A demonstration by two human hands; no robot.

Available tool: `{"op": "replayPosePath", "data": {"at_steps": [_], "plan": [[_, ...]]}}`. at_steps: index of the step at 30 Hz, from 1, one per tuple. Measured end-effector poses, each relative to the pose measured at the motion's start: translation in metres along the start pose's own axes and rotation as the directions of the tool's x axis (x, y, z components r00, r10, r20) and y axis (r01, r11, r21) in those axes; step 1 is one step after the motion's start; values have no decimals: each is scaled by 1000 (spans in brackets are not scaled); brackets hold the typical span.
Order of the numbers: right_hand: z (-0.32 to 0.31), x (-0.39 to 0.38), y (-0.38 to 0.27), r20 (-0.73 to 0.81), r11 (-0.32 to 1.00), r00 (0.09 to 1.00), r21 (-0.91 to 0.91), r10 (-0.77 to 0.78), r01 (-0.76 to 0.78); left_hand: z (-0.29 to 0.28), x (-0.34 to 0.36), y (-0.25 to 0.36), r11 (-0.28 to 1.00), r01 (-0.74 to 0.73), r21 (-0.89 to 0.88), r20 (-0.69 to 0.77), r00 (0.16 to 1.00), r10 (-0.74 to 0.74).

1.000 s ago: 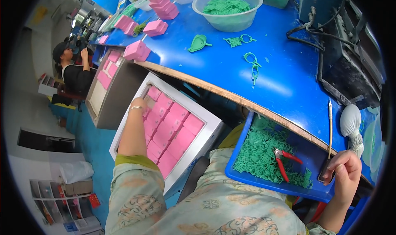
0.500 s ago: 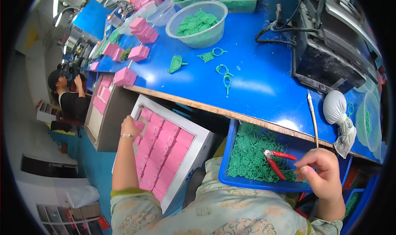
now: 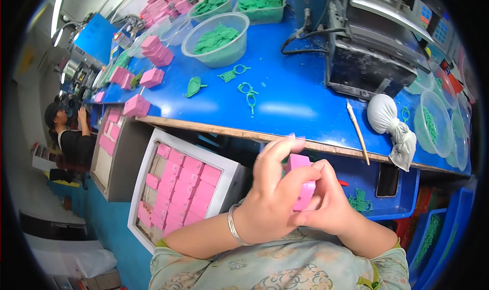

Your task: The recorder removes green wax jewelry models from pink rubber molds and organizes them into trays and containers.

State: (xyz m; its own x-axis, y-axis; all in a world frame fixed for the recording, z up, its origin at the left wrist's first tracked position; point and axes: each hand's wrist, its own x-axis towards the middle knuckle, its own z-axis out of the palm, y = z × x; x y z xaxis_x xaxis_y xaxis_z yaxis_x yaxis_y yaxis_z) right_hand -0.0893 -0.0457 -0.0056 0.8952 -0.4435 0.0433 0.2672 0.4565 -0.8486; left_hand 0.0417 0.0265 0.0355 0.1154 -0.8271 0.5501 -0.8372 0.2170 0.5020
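Note:
In front of my body, a pink block (image 3: 304,196) is held between both hands. My left hand (image 3: 267,203), with a silver bangle at its wrist, grips the block from the left, its index finger raised. My right hand (image 3: 333,206) closes on the block's right side. Beneath and behind the hands is a blue tray (image 3: 402,211) holding green plastic pieces (image 3: 360,201). A red handle (image 3: 344,183) of the pliers shows beside my right hand; the rest is covered. To the left, a white-rimmed box (image 3: 198,150) holds rows of pink blocks (image 3: 178,190).
On the blue table (image 3: 295,101) are green ring-shaped pieces (image 3: 248,89), a bowl (image 3: 242,38) of green parts, a wooden stick (image 3: 358,132), a tied cloth bag (image 3: 382,114) and a black machine (image 3: 367,66). A dark flat object (image 3: 388,179) lies in the tray. Another person (image 3: 71,137) sits far left.
My left hand has come from the box of pink blocks to the middle, bringing a pink block. My right hand has moved left to meet it. The whole view has shifted.

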Motion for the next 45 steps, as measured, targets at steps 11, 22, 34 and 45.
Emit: {"op": "replayPosePath", "data": {"at_steps": [11, 22, 34, 45], "plan": [[-11, -6, -14, -33, 669, 991, -741, -128, 61, 15, -4, -20, 430, 566, -704, 527, 821, -218], [-27, -4, -18, 156, 674, 956, -681, -248, 286, 30, -5, -16, -129, 581, -803, 592, 754, -285], [-24, -3, -19, -197, 929, 967, 301, -162, 217, 45, -8, -29, -700, 270, -661, 581, 775, -250], [-47, 9, -13, -235, 980, 960, 165, 151, -114, 20, -17, -36, -570, 122, -813, 476, 702, -530]]}}
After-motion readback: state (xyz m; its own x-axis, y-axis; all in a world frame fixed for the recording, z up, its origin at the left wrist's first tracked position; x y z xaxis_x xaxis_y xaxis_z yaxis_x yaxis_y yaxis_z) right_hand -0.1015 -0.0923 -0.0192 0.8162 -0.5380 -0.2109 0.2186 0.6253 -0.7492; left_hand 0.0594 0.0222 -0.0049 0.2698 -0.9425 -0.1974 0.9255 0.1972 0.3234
